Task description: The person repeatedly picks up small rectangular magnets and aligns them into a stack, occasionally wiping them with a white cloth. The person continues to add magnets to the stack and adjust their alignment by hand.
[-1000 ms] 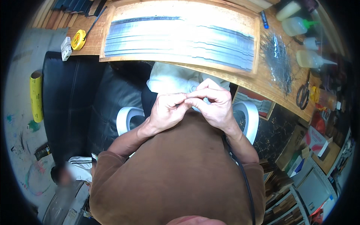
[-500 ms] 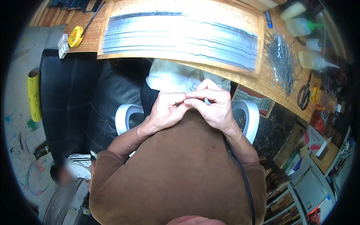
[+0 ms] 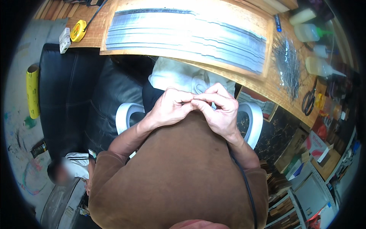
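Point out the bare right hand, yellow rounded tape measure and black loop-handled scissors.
Right hand (image 3: 222,115), head view, near thumb base.
Yellow tape measure (image 3: 78,31), head view, case face.
Black scissors (image 3: 308,102), head view, handles.

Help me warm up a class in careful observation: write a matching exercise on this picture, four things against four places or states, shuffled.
Things:
1. Tape measure
2. Scissors
3. Yellow roll
4. Left hand and right hand

Places or states:
A. Left of the black seat
B. Brought together at the fingertips, in front of the brown shirt
C. On the wooden table, left of the shallow wooden tray
D. Toward the table's right end, near the thin dark strands

Pairs: 1-C, 2-D, 3-A, 4-B
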Demonstrator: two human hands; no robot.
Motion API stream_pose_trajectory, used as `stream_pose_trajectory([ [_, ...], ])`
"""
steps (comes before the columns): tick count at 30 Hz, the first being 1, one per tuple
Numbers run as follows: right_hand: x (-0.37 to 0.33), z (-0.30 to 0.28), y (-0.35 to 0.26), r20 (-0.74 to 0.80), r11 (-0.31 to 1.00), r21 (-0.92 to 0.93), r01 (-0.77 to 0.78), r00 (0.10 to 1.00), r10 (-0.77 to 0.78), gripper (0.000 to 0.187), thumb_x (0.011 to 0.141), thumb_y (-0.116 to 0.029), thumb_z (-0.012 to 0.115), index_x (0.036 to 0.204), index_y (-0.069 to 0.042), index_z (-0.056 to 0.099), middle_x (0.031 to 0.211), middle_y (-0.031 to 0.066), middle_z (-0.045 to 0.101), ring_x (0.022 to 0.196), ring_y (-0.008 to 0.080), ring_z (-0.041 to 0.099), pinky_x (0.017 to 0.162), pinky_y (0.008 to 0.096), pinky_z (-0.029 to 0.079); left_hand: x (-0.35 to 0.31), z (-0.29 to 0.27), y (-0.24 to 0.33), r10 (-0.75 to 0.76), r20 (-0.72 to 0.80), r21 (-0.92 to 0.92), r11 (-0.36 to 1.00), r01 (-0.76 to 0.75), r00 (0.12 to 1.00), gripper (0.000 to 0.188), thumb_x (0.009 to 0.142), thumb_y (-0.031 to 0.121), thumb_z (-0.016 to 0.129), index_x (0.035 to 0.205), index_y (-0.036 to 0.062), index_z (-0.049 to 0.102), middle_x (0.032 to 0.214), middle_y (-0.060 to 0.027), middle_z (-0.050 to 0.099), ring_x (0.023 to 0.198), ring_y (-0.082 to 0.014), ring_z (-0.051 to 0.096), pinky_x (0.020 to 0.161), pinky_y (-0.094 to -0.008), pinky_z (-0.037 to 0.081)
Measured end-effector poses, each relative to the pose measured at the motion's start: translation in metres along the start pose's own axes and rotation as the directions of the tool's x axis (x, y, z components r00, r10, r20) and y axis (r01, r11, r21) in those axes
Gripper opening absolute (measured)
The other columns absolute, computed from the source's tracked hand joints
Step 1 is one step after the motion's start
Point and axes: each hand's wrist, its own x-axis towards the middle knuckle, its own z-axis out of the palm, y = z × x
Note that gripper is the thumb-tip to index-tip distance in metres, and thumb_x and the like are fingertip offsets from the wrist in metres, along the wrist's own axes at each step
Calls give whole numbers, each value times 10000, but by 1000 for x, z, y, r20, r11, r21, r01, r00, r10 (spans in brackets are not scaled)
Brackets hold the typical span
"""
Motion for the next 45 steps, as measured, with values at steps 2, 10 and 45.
stream_pose_trajectory([
  [2,-3,1,2,-17,1000,-16,-9,1000,9,205,794,37,884,985,-15,833,871,42,667,723,95,602,635,237,472,-1,0,-5,-5,10,5,1000,5,1000,84,957,36,705,951,-34,752,664,-73,626,613,-74,496,553,-285,417],
  [10,-10,11,11,-105,948,-240,210,965,-241,154,825,13,860,971,-13,818,811,65,637,664,146,588,582,280,467,-1,7,0,-54,-14,-16,998,54,998,75,947,24,706,952,-20,767,683,-117,681,593,-100,537,570,-300,454],
  [45,-7,-7,-3,57,996,34,-87,995,85,174,846,42,862,1012,0,829,894,50,692,749,90,640,651,233,510,-5,1,2,26,-4,25,999,-26,1000,111,955,78,757,1039,14,793,743,-167,720,556,-168,610,574,-303,492],
])
